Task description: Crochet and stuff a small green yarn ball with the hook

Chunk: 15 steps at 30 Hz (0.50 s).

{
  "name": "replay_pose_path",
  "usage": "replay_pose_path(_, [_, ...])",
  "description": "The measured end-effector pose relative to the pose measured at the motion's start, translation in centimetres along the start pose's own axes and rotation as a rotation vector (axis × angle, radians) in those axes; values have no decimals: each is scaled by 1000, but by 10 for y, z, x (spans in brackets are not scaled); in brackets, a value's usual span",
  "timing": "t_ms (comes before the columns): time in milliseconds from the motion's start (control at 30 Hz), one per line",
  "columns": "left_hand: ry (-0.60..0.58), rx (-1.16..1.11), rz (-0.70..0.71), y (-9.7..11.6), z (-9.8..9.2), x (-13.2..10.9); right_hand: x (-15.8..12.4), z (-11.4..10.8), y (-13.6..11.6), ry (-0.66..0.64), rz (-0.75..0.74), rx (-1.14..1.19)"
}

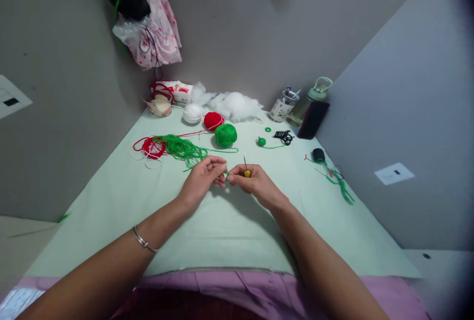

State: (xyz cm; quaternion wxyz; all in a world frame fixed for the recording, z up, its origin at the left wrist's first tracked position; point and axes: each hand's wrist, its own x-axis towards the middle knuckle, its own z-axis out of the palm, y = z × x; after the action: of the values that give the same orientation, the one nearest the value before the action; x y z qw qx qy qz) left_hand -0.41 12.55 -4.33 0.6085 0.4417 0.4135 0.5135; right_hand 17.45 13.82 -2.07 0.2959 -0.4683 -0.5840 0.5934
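My left hand (203, 179) pinches a small green yarn piece (227, 174) over the middle of the table. The fingertips of my right hand (255, 181) meet it from the right, closed on the same piece. A thin hook with a yellow grip (247, 174) rests in my right hand, its tip pointing up. Beyond my left hand lies a loose tangle of green yarn (181, 147), and behind both hands sits a green yarn ball (225, 135). Just what shape the small piece has is hidden by my fingers.
A red ball (214, 121), a white ball (192, 113) and white stuffing (237, 106) lie at the back. At right are a pen cup (283, 107), a bottle (300, 110), a phone (313, 120) and a black yarn roll (318, 155). Bags (159, 33) hang at left.
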Motion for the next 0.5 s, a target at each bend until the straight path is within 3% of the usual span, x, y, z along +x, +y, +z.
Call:
replay_pose_path(233, [124, 32, 80, -3, -4, -1, 2, 2, 0, 89, -15, 83])
replay_pose_path(500, [6, 101, 26, 0, -1, -2, 1, 3, 0, 47, 1, 64])
